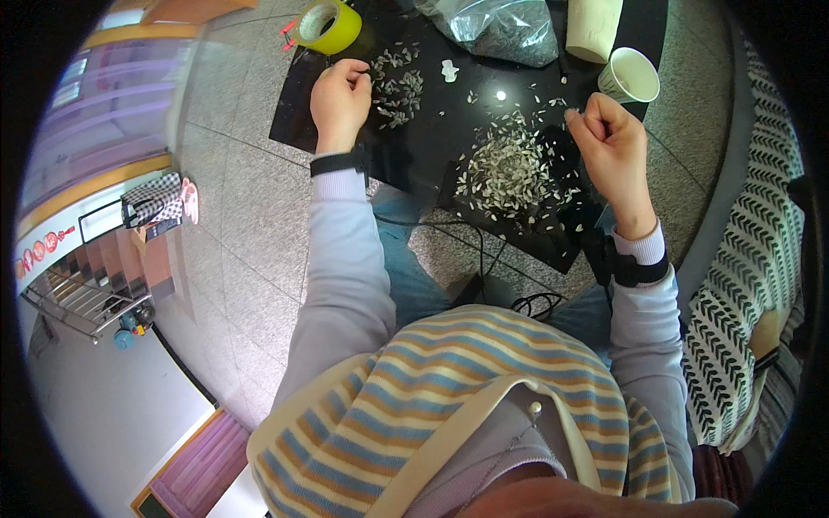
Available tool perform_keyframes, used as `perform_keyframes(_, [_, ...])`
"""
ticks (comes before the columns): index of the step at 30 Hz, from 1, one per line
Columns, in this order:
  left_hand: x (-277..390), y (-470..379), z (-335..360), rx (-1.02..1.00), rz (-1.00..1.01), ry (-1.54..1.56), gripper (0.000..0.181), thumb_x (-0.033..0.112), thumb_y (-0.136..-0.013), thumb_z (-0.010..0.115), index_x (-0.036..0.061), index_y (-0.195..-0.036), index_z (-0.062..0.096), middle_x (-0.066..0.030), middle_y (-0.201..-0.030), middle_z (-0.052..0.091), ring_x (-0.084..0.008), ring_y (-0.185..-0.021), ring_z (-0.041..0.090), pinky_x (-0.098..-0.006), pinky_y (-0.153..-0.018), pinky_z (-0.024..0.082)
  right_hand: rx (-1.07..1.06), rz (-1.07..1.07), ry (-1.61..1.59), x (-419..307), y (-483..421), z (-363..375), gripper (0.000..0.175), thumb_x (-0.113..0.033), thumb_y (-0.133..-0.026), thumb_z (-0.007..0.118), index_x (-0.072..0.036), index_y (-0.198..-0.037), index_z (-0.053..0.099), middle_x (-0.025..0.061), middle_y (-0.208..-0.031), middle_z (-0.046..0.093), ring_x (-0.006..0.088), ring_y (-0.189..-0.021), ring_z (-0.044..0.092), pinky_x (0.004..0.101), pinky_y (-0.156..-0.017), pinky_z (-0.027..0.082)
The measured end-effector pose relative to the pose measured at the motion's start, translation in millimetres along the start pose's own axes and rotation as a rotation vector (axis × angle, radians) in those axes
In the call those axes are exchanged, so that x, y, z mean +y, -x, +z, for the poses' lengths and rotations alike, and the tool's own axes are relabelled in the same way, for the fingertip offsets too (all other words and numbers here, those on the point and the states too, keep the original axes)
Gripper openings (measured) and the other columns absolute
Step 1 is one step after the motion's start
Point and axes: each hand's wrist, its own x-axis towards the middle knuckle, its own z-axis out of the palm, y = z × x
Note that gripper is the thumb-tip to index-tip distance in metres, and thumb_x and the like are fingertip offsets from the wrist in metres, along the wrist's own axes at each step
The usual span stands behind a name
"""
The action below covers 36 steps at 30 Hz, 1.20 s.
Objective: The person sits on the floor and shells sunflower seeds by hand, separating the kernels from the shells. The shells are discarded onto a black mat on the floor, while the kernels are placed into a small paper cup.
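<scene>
On a glossy black table (431, 139) lies a loose heap of pale husked-looking seeds or empty shells (508, 168), with strays around it. To its left is a smaller scatter of darker striped sunflower seeds (403, 90). My left hand (342, 97) is curled at the left side of that scatter; whether it holds a seed cannot be told. My right hand (607, 136) is above the table's right side, beside the pale heap and just below a paper cup (633, 76). Its thumb and index finger are bent, and something small and pale may be at the thumb tip.
A yellow-green tape roll (328, 27) stands at the back left. A clear plastic bag of dark contents (499, 29) and a pale cylindrical container (592, 26) are at the back. A white scrap (449, 70) lies mid-table. Black cables (480, 239) hang below the table's near edge.
</scene>
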Motion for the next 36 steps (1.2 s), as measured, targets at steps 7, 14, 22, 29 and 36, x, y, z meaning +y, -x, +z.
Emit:
perform_keyframes(7, [-37, -12, 17, -0.022, 0.15, 0.045, 0.02, 0.009, -0.084, 0.073, 0.009, -0.104, 0.072, -0.011, -0.095, 0.069, -0.0247, -0.08, 0.069, -0.0359, -0.074, 0.055, -0.063, 0.04, 0.085, 4, 10, 11, 0.037, -0.006, -0.086, 0.072, -0.003, -0.069, 0.039, 0.0014, -0.061, 0.032, 0.0102, -0.058, 0.031, 0.0293, -0.051, 0.03])
perform_keyframes(14, [-29, -22, 27, -0.121, 0.123, 0.001, 0.025, 0.011, -0.089, 0.07, 0.0066, -0.113, 0.071, -0.0122, -0.104, 0.069, -0.0237, -0.084, 0.069, -0.0349, -0.078, 0.055, -0.107, 0.011, 0.142, 10, 9, 7, 0.036, -0.009, -0.085, 0.073, -0.002, -0.07, 0.041, 0.0048, -0.061, 0.035, 0.0148, -0.057, 0.034, 0.0319, -0.052, 0.032])
perform_keyframes(22, [-9, -64, 49, -0.241, 0.369, -0.016, 0.03, 0.019, -0.087, 0.072, 0.0083, -0.114, 0.071, -0.0134, -0.11, 0.066, -0.0291, -0.1, 0.066, -0.0384, -0.09, 0.053, -0.18, 0.012, 0.19, 8, 2, -4, 0.035, -0.01, -0.084, 0.073, -0.001, -0.071, 0.043, 0.0097, -0.062, 0.042, 0.0226, -0.055, 0.041, 0.0356, -0.052, 0.037])
perform_keyframes(29, [4, -114, 82, -0.015, 0.394, -0.114, 0.034, 0.027, -0.078, 0.079, 0.0073, -0.105, 0.072, -0.0174, -0.109, 0.067, -0.0329, -0.099, 0.066, -0.0406, -0.089, 0.053, -0.178, -0.022, 0.218, 5, 0, -7, 0.033, -0.011, -0.082, 0.075, -0.001, -0.072, 0.045, 0.0126, -0.064, 0.046, 0.0283, -0.057, 0.048, 0.0385, -0.054, 0.04])
perform_keyframes(36, [11, -112, 97, -0.186, 0.308, -0.101, 0.027, 0.028, -0.077, 0.078, 0.0054, -0.091, 0.074, -0.0158, -0.093, 0.069, -0.0323, -0.091, 0.067, -0.041, -0.083, 0.054, -0.245, -0.025, 0.272, 5, 0, -6, 0.033, -0.014, -0.08, 0.075, -0.002, -0.073, 0.046, 0.0138, -0.069, 0.051, 0.0342, -0.064, 0.053, 0.0421, -0.059, 0.043])
